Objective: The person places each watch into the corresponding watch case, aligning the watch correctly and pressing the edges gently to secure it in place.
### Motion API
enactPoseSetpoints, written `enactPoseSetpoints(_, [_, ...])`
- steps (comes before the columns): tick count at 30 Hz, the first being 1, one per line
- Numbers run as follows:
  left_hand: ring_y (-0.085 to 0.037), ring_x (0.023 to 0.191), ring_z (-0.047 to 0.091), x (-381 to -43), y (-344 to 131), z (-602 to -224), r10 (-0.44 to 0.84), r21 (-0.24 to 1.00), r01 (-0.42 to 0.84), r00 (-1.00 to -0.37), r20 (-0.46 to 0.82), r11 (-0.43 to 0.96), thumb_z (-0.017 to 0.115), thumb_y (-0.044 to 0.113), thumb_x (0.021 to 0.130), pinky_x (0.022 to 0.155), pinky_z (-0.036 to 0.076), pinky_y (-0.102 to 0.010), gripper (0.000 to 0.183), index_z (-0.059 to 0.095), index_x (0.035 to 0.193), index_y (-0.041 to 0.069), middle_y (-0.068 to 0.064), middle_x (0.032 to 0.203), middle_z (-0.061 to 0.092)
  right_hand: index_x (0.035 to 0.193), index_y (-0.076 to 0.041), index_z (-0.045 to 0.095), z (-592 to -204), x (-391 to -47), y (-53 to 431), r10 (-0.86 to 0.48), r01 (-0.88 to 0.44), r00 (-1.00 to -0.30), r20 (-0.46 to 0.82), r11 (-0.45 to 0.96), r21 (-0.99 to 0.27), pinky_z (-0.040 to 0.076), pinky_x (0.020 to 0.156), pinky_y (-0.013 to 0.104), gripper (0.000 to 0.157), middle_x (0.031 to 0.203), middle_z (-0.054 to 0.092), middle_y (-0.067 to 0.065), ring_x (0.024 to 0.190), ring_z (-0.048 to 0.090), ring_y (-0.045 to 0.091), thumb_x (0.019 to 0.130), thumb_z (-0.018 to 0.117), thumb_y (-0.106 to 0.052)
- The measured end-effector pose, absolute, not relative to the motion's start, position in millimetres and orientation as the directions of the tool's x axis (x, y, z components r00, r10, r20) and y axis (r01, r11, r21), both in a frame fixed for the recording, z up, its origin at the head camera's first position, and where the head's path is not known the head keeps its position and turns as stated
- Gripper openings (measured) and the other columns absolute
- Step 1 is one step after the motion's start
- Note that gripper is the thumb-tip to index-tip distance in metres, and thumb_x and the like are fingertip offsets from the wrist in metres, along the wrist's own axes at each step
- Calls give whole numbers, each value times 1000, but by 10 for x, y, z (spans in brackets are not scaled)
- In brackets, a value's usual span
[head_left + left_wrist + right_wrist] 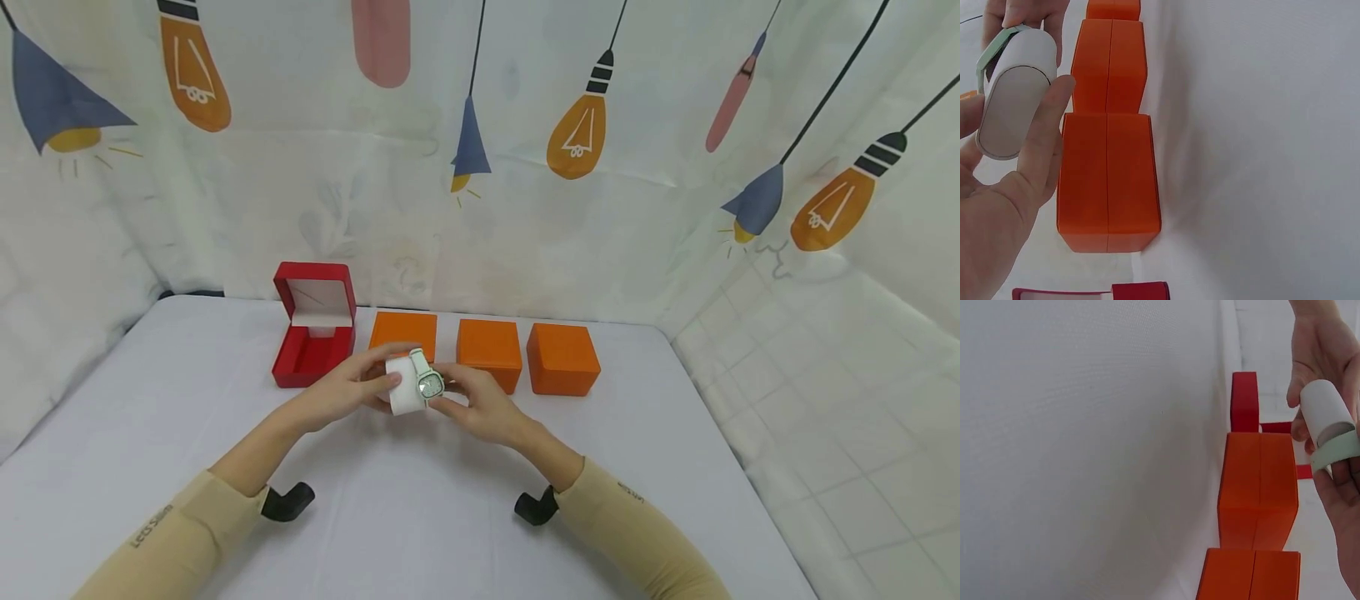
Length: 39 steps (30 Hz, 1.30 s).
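Observation:
A wristwatch with a pale green strap and a squarish dial sits at one end of a white rounded watch cushion. My left hand grips the cushion, thumb on the near side and fingers on the far side. From the right, my right hand holds the watch by its strap. In the right wrist view the strap forms a loop at the cushion's end, with right-hand fingers inside it. Whether the loop still surrounds part of the cushion cannot be told. Both hands are above the table.
Behind my left hand, a red box stands with its lid up. Three orange boxes line the back: one partly behind the hands, another in the middle, a third at right. White cloth covers the table.

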<state>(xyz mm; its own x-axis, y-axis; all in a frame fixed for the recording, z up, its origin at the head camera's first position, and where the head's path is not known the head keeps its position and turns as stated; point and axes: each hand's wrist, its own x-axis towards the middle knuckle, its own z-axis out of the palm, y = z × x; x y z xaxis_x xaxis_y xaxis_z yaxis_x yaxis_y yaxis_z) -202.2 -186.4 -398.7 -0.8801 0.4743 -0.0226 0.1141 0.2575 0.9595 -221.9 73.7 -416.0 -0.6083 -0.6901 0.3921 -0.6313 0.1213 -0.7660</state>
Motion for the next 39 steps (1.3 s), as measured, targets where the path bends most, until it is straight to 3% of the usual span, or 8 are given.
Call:
enactPoseSetpoints(9, [-37, 115, 56, -2018, -1856, -3982, 492, 958, 114, -870, -31, 263, 60, 24, 105, 86, 60, -48, 58, 38, 158, 12, -18, 130, 55, 145, 2, 52, -4133, -2237, 762, -742, -673, -552, 381, 127, -729, 49, 105, 32, 51, 136, 63, 12, 123, 61, 17, 97, 69, -1])
enactPoseSetpoints(13, [-37, 116, 55, -2010, -1849, -3968, 478, 960, 101, -878, -37, 260, 60, 26, 105, 87, 60, -45, 58, 37, 158, 13, -18, 133, 54, 145, -1, 53, -4157, -2229, 749, -721, -672, -573, 389, 141, -727, 48, 104, 30, 58, 137, 62, 9, 124, 60, 18, 92, 76, 0])
enactPoseSetpoints(20, [-39, 121, 55, -2027, -1802, -4031, 381, 973, 77, -925, -12, 218, 66, 30, 102, 87, 59, -49, 56, 39, 147, 12, -19, 136, 51, 140, 1, 55, -4218, -2227, 694, -633, -710, -629, 451, 234, -664, 56, 95, 38, 61, 129, 66, 11, 114, 65, 20, 85, 82, 1])
enactPoseSetpoints(26, [-40, 120, 56, -2040, -1746, -4077, 309, 985, 42, -951, -12, 169, 70, 27, 100, 88, 58, -50, 57, 40, 144, 9, -21, 137, 51, 140, 3, 56, -4228, -2239, 675, -593, -720, -651, 475, 281, -635, 55, 95, 30, 60, 129, 66, 11, 109, 67, 20, 86, 82, 2])
enactPoseSetpoints(30, [-40, 126, 50, -2029, -1734, -4072, 288, 987, 0, -956, -47, 162, 75, 27, 96, 90, 58, -47, 64, 40, 147, 13, -20, 139, 49, 141, 3, 55, -4217, -2247, 687, -585, -722, -651, 483, 281, -632, 54, 95, 27, 62, 128, 67, 11, 109, 67, 20, 85, 82, 1])
enactPoseSetpoints(39, [-41, 132, 44, -2035, -1696, -4093, 249, 993, -68, -964, -89, 91, 76, 23, 95, 91, 58, -46, 65, 41, 149, 15, -21, 141, 48, 143, 6, 53, -4189, -2231, 684, -548, -721, -662, 511, 279, -634, 56, 95, 39, 65, 129, 67, 15, 110, 68, 24, 85, 83, 1])
